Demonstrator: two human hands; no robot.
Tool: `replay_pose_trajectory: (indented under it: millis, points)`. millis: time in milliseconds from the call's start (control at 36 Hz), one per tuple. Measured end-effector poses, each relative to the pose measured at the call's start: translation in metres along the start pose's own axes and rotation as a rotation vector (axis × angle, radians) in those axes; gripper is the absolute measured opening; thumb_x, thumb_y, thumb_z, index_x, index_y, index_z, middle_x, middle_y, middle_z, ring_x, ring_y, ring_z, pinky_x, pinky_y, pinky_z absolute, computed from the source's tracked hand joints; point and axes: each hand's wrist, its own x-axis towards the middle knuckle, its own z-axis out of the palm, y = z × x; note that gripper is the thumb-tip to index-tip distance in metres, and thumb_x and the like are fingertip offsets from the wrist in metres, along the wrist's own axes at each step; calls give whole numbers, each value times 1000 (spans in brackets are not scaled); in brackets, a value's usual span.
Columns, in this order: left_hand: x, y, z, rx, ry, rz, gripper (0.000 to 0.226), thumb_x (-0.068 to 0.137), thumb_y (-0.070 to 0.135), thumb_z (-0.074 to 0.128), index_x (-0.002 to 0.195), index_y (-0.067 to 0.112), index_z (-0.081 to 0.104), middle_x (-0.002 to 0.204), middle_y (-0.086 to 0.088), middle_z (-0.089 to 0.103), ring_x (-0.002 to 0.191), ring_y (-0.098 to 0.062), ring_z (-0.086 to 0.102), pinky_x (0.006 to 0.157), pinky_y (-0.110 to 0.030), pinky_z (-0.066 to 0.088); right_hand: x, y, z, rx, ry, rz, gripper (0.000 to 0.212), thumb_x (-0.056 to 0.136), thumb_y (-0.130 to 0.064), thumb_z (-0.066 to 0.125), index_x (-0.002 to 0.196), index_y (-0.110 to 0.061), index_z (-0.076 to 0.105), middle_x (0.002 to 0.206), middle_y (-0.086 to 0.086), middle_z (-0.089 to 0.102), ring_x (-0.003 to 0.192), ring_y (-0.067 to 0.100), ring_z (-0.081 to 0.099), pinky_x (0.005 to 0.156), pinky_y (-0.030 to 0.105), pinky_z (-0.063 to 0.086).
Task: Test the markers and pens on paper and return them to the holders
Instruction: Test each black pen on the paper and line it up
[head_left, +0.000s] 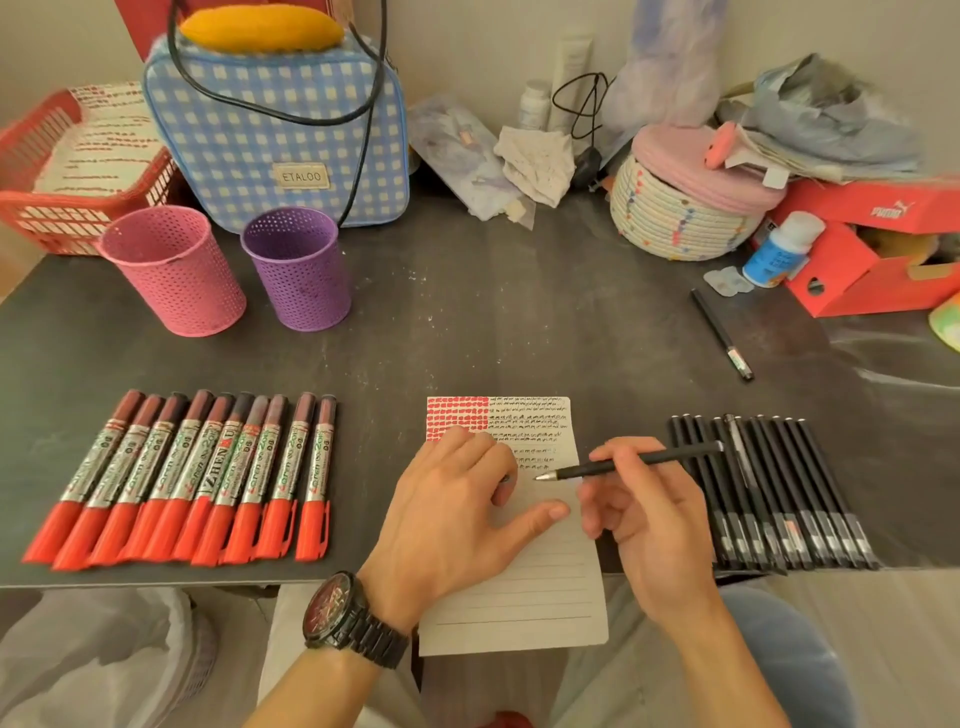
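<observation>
A black pen (576, 471) is being pinched between the thumb and fingers of the right hand (641, 519), over the right edge of the paper (540, 587). Its silver tip is being pointed left over the paper's lined part, just beside the fingertips of the left hand (457, 514); whether the tip is touching the sheet cannot be told. The left hand is being rested on the paper's middle with the thumb stretched out. Whether its bent fingers are pinching the small dark thing at their tips cannot be told.

The paper's near part is being left hanging over the near edge of the table (493, 322). Well left of the paper, a row of red markers (176, 478) is lying side by side, caps towards that edge. Just right of the paper, a row of black pens (769, 493) is lying, reaching the same edge. Beyond the paper, a broad stretch of dark tabletop is lying open up to the pink holder (174, 270) and purple holder (296, 267), both standing upright at far left. Far right of the paper, a lone pen (722, 335) is lying.
</observation>
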Motion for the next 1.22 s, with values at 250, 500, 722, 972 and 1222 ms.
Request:
replay_pose_trajectory:
  millis: [250, 500, 722, 972, 1222]
  points:
    - [1, -2, 4, 26, -126, -119, 44, 82, 65, 60, 87, 31, 33, 127, 15, 57, 118, -8, 50, 96, -23, 35, 25, -5, 4, -198, 131, 43, 16, 93, -29, 72, 78, -25, 66, 69, 14, 71, 51, 20, 62, 47, 26, 51]
    - [1, -2, 2, 24, -163, -160, 45, 82, 65, 62, 87, 33, 31, 133, 18, 55, 120, -5, 46, 96, -19, 31, 47, 12, 5, -600, 206, -95, 43, 88, -44, 76, 59, -21, 55, 46, 0, 60, 42, 6, 53, 53, 19, 44]
    - [2, -2, 2, 20, -182, -172, 44, 82, 67, 61, 87, 34, 32, 134, 18, 54, 119, -5, 48, 96, -20, 32, 44, 20, 3, -663, 232, -140, 37, 88, -20, 74, 56, -18, 55, 45, -1, 60, 43, 1, 55, 52, 9, 40]
    - [2, -3, 2, 26, -184, -178, 45, 81, 66, 62, 86, 32, 33, 133, 18, 55, 115, -4, 48, 93, -19, 31, 45, 20, 4, -696, 223, -161, 37, 88, -20, 73, 56, -18, 55, 45, -2, 61, 44, 1, 57, 53, 10, 41]
    - [2, -2, 2, 9, -168, -171, 44, 81, 66, 61, 86, 32, 33, 131, 16, 57, 114, -6, 50, 94, -20, 33, 45, 22, 5, -731, 220, -181, 40, 87, -21, 73, 53, -22, 51, 44, -5, 61, 43, 2, 55, 52, 9, 39]
